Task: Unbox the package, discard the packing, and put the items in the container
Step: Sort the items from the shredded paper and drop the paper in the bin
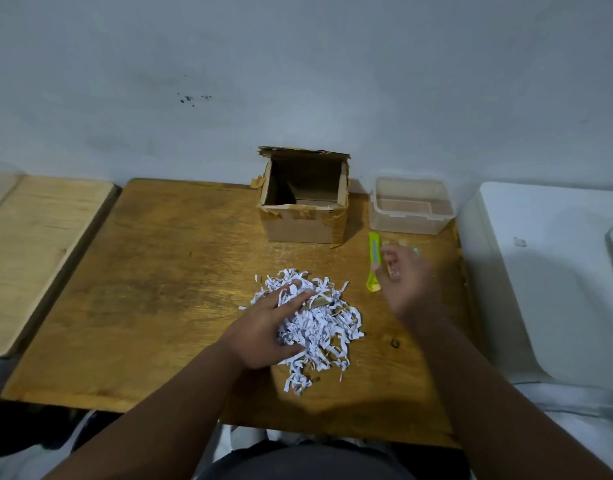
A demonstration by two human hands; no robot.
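An open cardboard box (303, 216) stands at the back of the wooden table (166, 271), and the part of its inside that I can see looks empty. To its right sits a clear plastic container (411, 216). A heap of white shredded paper (322, 330) lies in front, with brown pieces (319, 301) showing in it. My left hand (263, 327) rests on the heap's left side, fingers spread into the strips. My right hand (407, 282) is blurred, above the table just in front of the container. Its fingers curl around a small item with a teal tip (416, 251).
A yellow-green utility knife (374, 261) lies on the table just left of my right hand. A second, lighter wooden board (38, 251) adjoins on the left. A white appliance-like surface (547, 278) borders the table on the right. A grey wall stands behind.
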